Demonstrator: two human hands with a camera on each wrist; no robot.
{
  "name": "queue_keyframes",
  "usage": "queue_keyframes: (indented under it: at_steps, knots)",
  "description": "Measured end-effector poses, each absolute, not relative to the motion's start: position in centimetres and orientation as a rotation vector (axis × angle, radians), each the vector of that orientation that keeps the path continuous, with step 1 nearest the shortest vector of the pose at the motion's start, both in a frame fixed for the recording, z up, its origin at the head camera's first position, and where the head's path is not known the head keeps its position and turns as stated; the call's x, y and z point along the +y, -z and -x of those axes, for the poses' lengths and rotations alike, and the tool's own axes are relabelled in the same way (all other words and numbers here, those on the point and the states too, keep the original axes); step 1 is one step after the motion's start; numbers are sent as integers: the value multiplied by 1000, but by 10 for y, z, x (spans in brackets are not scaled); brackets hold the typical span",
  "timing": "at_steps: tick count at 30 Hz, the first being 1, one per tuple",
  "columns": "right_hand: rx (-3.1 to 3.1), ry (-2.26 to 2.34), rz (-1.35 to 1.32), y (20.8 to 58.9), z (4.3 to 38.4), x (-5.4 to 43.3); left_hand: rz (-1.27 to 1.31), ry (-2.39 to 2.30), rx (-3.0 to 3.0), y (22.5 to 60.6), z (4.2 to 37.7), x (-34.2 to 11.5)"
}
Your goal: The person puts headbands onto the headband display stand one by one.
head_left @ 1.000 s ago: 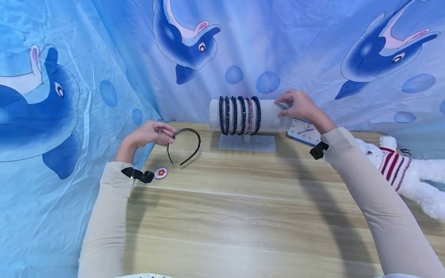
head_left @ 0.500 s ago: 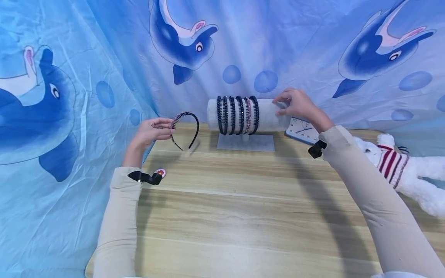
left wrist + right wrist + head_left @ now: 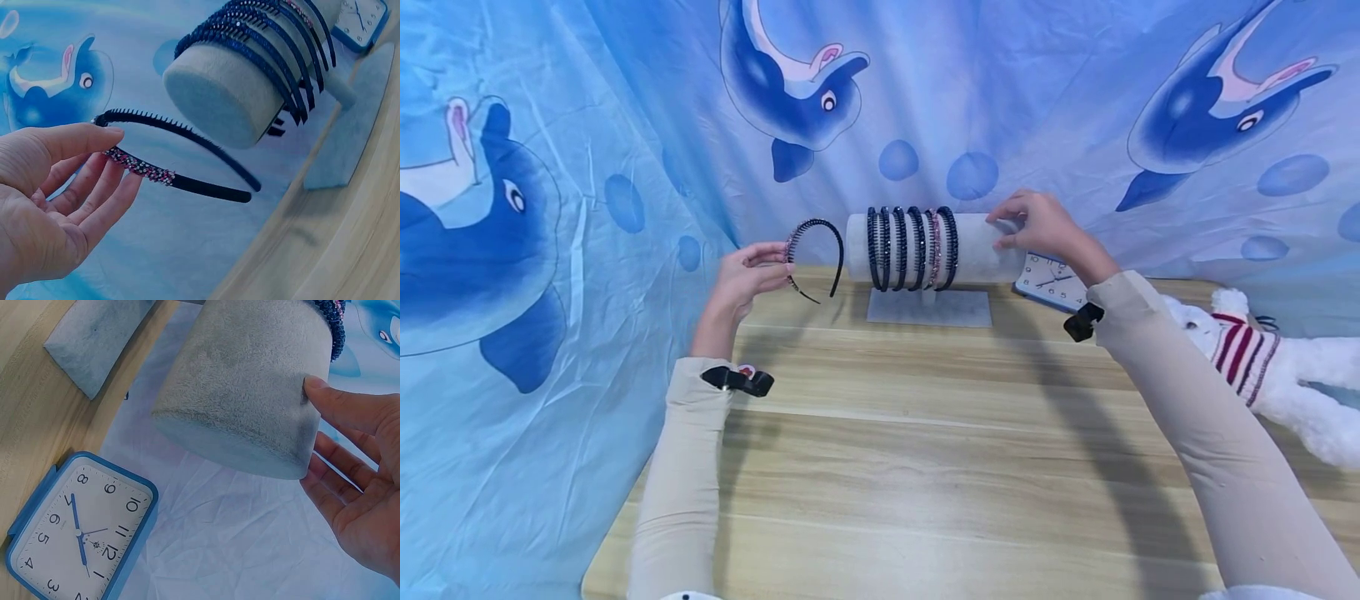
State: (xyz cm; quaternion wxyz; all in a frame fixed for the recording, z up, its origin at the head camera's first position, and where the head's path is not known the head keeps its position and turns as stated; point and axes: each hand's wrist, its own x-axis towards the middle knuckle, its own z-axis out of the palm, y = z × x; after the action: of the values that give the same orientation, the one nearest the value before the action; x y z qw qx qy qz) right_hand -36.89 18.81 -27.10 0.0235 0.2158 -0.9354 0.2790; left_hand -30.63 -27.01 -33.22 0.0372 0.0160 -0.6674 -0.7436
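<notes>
My left hand (image 3: 741, 279) pinches a black toothed headband (image 3: 841, 254) by one side, holding it above the table left of the display stand. In the left wrist view, pink and silver beads cover part of the headband (image 3: 144, 167), near the fingers; its two ends point toward the stand. The pale plush roll (image 3: 977, 250) of the stand carries several dark headbands (image 3: 901, 250), one with pink beads. My right hand (image 3: 1045, 225) grips the right end of the roll. In the right wrist view, its thumb presses the roll's side (image 3: 250, 381) and the fingers lie at the end.
A blue-framed clock (image 3: 1051, 279) lies behind the right hand. To the right is a white plush toy (image 3: 1315, 400) in a striped top. A round flower badge (image 3: 747, 370) sits partly behind the left wrist strap. A dolphin curtain (image 3: 917, 83) surrounds the wooden table (image 3: 925, 467).
My left hand has lifted the headband and brought it rightward, closer to the stand's left end. The right hand stays on the roll.
</notes>
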Motion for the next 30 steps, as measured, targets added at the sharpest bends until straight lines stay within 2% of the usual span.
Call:
queue_keyframes:
  at_steps: [30]
  knots:
    - [-2882,-834,-691,273,371,189,-1,2168,-2107,322,335,-203]
